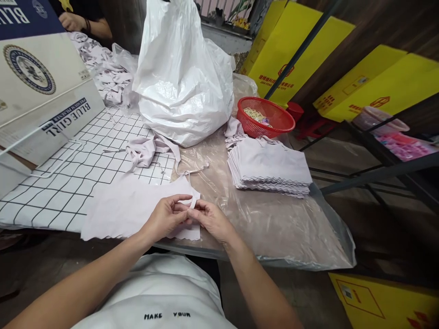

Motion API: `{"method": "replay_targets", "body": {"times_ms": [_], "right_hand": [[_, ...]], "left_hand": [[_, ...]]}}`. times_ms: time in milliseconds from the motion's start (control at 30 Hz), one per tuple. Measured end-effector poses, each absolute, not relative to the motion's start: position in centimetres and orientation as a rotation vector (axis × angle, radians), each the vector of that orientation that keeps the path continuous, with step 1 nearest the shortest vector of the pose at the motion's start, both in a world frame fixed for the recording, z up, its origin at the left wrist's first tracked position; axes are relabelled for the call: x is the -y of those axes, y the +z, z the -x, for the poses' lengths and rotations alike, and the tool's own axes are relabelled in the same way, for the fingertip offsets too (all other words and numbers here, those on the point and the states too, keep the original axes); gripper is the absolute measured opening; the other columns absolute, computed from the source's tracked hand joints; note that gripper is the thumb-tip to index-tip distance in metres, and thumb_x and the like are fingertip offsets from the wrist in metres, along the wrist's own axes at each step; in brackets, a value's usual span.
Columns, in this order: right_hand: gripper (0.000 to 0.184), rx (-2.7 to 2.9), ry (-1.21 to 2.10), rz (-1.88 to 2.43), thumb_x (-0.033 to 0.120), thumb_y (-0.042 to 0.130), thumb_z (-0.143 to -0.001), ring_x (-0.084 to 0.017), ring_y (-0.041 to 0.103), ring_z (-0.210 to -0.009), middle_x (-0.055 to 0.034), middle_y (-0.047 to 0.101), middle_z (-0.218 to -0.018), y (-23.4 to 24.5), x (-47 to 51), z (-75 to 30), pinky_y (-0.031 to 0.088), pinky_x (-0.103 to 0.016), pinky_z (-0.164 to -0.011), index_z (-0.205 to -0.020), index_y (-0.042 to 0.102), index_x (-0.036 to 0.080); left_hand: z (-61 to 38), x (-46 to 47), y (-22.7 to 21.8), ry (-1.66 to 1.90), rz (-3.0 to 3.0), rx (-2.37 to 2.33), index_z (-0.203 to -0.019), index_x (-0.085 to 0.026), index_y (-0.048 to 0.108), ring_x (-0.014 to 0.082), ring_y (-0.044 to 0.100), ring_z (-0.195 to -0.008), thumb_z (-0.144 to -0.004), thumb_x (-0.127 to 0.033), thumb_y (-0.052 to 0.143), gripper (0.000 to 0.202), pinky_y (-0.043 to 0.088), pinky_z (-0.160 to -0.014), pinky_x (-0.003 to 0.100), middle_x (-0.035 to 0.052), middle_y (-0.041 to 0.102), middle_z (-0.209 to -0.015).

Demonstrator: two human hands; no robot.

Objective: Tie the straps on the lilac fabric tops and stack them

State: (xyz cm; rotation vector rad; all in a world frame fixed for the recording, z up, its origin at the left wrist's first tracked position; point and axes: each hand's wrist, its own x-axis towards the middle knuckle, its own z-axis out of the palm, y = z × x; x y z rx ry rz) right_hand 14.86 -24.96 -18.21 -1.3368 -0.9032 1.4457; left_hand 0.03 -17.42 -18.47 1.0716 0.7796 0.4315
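Observation:
A flat pale lilac garment (123,208) with a scalloped lower edge lies on the table right in front of me. My left hand (167,215) and my right hand (211,220) meet at its right corner. Both pinch a thin white strap (194,202) of the garment between fingers and thumb. More straps trail from the garment toward a crumpled piece (146,151) farther back.
A neat stack of folded lilac garments (270,167) sits to the right on clear plastic sheeting (291,228). Behind it stand a red basket (265,117) and a big white plastic bag (181,77). A Blue Girl carton (37,91) is left; another person's hand (70,20) is far back.

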Motion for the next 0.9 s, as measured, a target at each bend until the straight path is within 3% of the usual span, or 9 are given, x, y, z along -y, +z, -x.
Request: {"method": "replay_targets", "body": {"times_ms": [133, 267, 467, 600, 767, 900], "right_hand": [[0.031, 0.963, 1.302, 1.426, 0.048, 0.072, -0.077, -0.011, 0.052, -0.064, 0.0008, 0.063, -0.076, -18.0, 23.9, -15.5, 0.041, -0.023, -0.058, -0.077, 0.066, 0.018], [0.034, 0.956, 1.283, 1.463, 0.051, 0.070, -0.078, -0.008, 0.042, -0.055, 0.0026, 0.058, -0.067, -18.4, 23.5, -16.0, 0.033, -0.023, -0.051, -0.074, 0.064, 0.017], [0.031, 1.020, 1.320, 1.384, 0.048, 0.074, -0.077, -0.012, 0.054, -0.066, 0.0018, 0.062, -0.073, -18.4, 23.3, -16.0, 0.044, -0.026, -0.064, -0.079, 0.065, 0.018], [0.030, 1.113, 1.380, 1.268, 0.046, 0.075, -0.077, -0.015, 0.061, -0.075, 0.0000, 0.066, -0.078, -17.9, 22.0, -16.7, 0.048, -0.029, -0.074, -0.083, 0.067, 0.018], [0.028, 1.325, 1.284, 1.282, 0.045, 0.072, -0.080, -0.015, 0.059, -0.076, -0.0023, 0.067, -0.081, -16.6, 19.6, -17.4, 0.047, -0.030, -0.074, -0.081, 0.069, 0.017], [0.026, 1.319, 1.093, 1.291, 0.044, 0.071, -0.080, -0.013, 0.054, -0.071, 0.0001, 0.061, -0.076, -16.4, 18.0, -17.3, 0.043, -0.027, -0.068, -0.080, 0.066, 0.018]], "left_hand": [[0.1, 17.0, -18.1, 0.453, -1.053, -0.761, -0.130, -0.013, 0.054, 0.0175, 0.070, -0.061, -0.059, -0.039, 0.088, 0.083, 0.057, -0.063, 0.031, 0.0039, 0.076, -0.079], [0.2, 16.8, -18.1, 0.461, -1.070, -0.773, -0.124, -0.012, 0.056, 0.0163, 0.067, -0.057, -0.060, -0.040, 0.087, 0.076, 0.056, -0.059, 0.029, 0.0015, 0.073, -0.070], [0.1, 16.7, -17.8, 0.469, -1.086, -0.785, -0.110, -0.014, 0.057, 0.0151, 0.066, -0.056, -0.060, -0.038, 0.086, 0.062, 0.055, -0.058, 0.028, -0.0006, 0.071, -0.066], [0.3, 16.0, -16.9, 0.475, -1.153, -0.776, -0.110, -0.015, 0.056, 0.0162, 0.068, -0.060, -0.063, -0.034, 0.084, 0.058, 0.053, -0.058, 0.026, -0.0008, 0.072, -0.067], [0.8, 14.3, -15.9, 0.552, -1.317, -0.753, -0.116, -0.016, 0.057, 0.0171, 0.069, -0.064, -0.071, -0.036, 0.077, 0.053, 0.053, -0.064, 0.029, 0.0020, 0.073, -0.074], [1.7, 12.7, -16.5, 0.650, -1.767, -0.859, -0.108, -0.017, 0.062, 0.0205, 0.066, -0.082, -0.080, -0.030, 0.066, 0.031, 0.051, -0.073, 0.034, 0.0055, 0.071, -0.088]]}}
